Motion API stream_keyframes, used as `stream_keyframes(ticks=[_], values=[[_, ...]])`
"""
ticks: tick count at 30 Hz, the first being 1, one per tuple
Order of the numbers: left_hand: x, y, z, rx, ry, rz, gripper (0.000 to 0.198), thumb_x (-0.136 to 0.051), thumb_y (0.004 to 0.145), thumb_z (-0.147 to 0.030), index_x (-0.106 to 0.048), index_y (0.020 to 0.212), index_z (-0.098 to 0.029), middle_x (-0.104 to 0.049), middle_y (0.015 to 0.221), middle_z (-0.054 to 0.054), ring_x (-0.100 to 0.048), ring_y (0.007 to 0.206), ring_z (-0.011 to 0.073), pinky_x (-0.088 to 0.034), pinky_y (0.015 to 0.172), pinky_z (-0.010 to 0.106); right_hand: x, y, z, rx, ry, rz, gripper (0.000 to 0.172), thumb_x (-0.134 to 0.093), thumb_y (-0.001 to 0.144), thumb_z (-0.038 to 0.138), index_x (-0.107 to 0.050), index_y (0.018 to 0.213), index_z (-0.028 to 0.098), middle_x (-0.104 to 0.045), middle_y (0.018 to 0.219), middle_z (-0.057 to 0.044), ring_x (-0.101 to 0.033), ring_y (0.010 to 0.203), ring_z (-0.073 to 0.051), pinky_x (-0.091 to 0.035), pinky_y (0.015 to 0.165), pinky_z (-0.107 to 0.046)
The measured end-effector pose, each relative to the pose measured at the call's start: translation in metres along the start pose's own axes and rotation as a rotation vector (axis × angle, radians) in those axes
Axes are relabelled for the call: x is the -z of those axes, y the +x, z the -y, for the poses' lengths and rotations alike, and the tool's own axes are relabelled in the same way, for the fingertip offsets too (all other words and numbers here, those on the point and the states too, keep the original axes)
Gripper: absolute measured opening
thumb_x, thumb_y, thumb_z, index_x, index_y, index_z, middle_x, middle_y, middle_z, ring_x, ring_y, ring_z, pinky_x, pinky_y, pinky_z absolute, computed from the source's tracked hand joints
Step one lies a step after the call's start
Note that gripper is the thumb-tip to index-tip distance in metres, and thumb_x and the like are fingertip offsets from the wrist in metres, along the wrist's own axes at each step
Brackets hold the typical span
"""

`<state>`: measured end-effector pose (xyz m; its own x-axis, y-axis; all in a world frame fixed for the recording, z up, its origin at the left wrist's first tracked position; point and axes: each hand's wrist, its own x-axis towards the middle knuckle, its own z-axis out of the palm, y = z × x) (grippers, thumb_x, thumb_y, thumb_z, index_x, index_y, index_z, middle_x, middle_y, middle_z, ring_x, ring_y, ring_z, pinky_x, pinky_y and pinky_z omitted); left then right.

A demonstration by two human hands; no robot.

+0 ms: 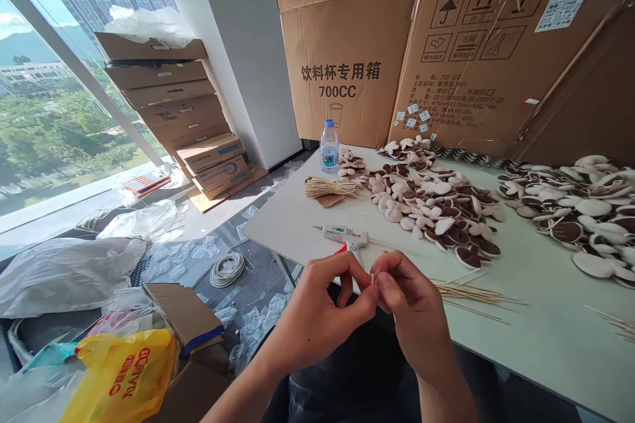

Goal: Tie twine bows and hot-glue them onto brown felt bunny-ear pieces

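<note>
The flat white surface (550, 320) supports an upright clear plastic bottle with a blue cap (329, 149). Near the bottle: a bundle of thin tan sticks (331, 188). Nearer the front edge: a white-and-red glue gun (342, 235). To its right: loose thin tan sticks (471, 293). Brown-and-white plush pieces (421, 201) lie heaped at centre and right.

L hand (322, 307) & R hand (409, 307) just nearer the wearer than glue gun (342, 234), fingertips together at a tiny pale bit (373, 277), too small to ID. Gun's on white table (282, 215); beyond it, stick bundle (330, 186), w/ blue-cap btl (329, 149) behind. R of gun: pile of brown/cream plush pcs (436, 197), 2nd pile (590, 205) further R; loose sticks (471, 293) R & nearer. L of gun, on flr: cable coil (228, 269); stacked ctns (181, 109) farther back, nr window (54, 106).
</note>
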<state>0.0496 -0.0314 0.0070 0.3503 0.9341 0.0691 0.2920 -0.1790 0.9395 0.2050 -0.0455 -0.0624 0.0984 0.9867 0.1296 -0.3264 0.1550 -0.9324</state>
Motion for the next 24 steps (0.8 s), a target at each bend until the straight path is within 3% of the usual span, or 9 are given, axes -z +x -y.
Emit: stream_keyframes(ticks=[9,16,19,24], values=[[0.001,0.001,0.006,0.003,-0.061,0.002,0.023,-0.073,0.098,-0.032,-0.065,0.079,-0.021,-0.062,0.071,-0.004,-0.042,0.063,0.0129,-0.036,0.064,0.030,-0.018,-0.003,-0.009,0.056,0.115,-0.123,0.024,-0.076,0.104,0.045,-0.067,0.092,0.026,-0.058,0.079,0.004,-0.049,0.065,-0.012,-0.045,0.059,-0.023],[0.004,0.001,0.007,0.013,-0.029,-0.029,0.026,-0.076,0.096,-0.035,-0.065,0.076,-0.021,-0.054,0.067,-0.005,-0.042,0.062,0.0130,-0.036,0.064,0.030,-0.027,-0.004,-0.019,0.111,0.141,-0.192,0.019,-0.075,0.105,0.044,-0.070,0.098,0.027,-0.062,0.085,0.003,-0.057,0.078,-0.015,-0.053,0.075,-0.026],[0.008,0.002,0.006,0.019,-0.056,-0.020,0.026,-0.076,0.097,-0.036,-0.067,0.079,-0.021,-0.058,0.069,-0.004,-0.043,0.063,0.0132,-0.038,0.065,0.030,-0.028,-0.003,-0.018,0.101,0.140,-0.173,0.017,-0.075,0.106,0.043,-0.071,0.100,0.028,-0.063,0.085,0.003,-0.056,0.076,-0.015,-0.052,0.072,-0.025],[0.018,0.007,0.008,0.000,-0.203,0.055,0.034,-0.079,0.099,-0.050,-0.073,0.087,-0.019,-0.075,0.080,0.005,-0.063,0.078,0.0197,-0.048,0.078,0.032,-0.022,-0.002,-0.009,0.127,0.166,-0.059,0.010,-0.074,0.108,0.038,-0.073,0.106,0.029,-0.065,0.086,0.004,-0.056,0.074,-0.013,-0.050,0.070,-0.023]])
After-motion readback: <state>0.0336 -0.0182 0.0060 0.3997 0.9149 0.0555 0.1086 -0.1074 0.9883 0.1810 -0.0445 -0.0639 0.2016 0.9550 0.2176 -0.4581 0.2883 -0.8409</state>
